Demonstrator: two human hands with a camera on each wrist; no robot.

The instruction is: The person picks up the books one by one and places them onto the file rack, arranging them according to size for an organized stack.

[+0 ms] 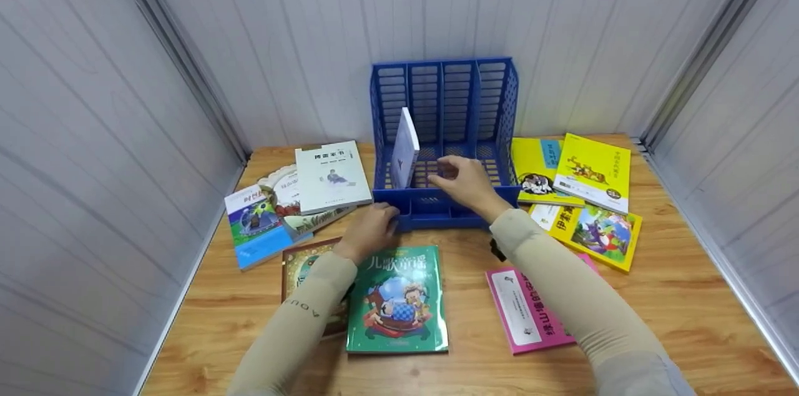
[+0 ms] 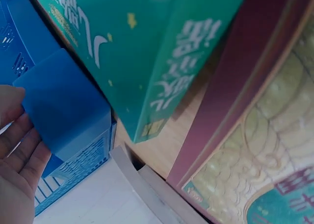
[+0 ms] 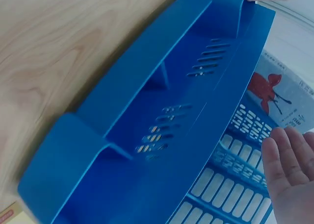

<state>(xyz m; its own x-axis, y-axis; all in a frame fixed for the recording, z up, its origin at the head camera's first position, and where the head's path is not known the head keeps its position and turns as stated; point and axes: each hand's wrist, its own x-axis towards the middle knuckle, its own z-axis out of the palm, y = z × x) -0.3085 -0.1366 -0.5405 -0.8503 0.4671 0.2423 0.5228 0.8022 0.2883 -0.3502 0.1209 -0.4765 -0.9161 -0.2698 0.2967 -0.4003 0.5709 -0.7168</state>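
Observation:
A blue desk book rack [image 1: 431, 212] with several slots stands against the back wall. In its left slot a thin white book [image 1: 406, 149] stands on edge; the right wrist view shows a red figure on its cover [image 3: 267, 94]. My left hand [image 1: 372, 227] holds the rack's front left corner [image 2: 68, 106], thumb and fingers at the blue edge. Over the middle slots hovers my right hand [image 1: 465, 183], fingers loosely spread, nothing in them, just right of the white book. Below the left hand lies a green children's book [image 1: 396, 305].
Left of the rack lie overlapping books, a pale one [image 1: 334, 177] on top and a blue one [image 1: 259, 227] at the edge. A brown book [image 1: 299, 265] lies partly under the left forearm. Yellow books [image 1: 593, 171] sit at right, a pink book [image 1: 524, 308] under the right forearm.

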